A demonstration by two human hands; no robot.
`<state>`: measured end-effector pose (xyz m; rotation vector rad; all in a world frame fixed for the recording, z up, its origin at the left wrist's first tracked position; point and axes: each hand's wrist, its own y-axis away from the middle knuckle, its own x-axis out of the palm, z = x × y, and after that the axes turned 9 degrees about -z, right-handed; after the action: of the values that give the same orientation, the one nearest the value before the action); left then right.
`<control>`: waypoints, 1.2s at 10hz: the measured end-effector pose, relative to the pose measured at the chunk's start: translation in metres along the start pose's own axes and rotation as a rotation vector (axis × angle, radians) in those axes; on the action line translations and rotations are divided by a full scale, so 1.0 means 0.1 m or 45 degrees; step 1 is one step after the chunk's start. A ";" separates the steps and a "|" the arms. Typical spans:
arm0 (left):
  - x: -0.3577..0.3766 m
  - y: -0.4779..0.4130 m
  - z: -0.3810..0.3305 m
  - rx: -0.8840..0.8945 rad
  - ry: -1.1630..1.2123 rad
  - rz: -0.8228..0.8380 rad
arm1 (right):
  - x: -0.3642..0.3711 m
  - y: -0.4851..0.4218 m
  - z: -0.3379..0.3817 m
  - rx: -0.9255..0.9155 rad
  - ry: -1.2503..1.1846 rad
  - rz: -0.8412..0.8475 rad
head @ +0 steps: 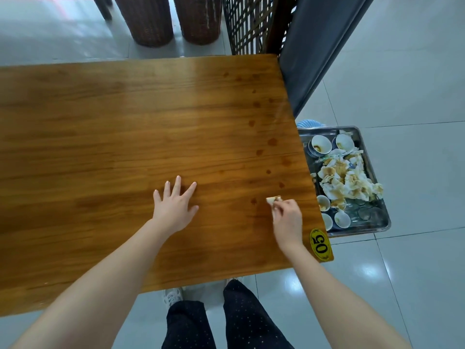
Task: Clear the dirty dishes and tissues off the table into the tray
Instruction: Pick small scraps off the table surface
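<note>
My right hand [286,217] pinches a small stained tissue [273,199] against the wooden table [125,134] near its right edge. My left hand [175,205] lies flat on the tabletop with fingers spread, holding nothing. Brown droplet stains [272,141] run in a line along the table's right side. Below the right edge, on the floor side, a metal tray [382,217] holds several dirty bowls [320,145], small cups [342,219] and a heap of stained tissues [344,180].
A yellow "05" sticker [320,245] marks the table's near right corner. A dark lattice screen [247,23] and a grey panel [319,46] stand behind the far right corner. Two wicker stools [151,21] are beyond the far edge. Tiled floor surrounds the tray.
</note>
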<state>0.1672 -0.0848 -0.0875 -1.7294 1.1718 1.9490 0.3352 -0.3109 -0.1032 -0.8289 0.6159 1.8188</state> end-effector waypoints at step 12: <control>-0.12 -0.10 -0.04 -0.110 0.093 0.013 | -0.19 -0.38 -0.02 -0.572 0.518 0.253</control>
<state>0.1800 -0.0777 -0.0803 -1.8562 1.1383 1.9856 0.3760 -0.3099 -0.0912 -1.5100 0.5630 2.0185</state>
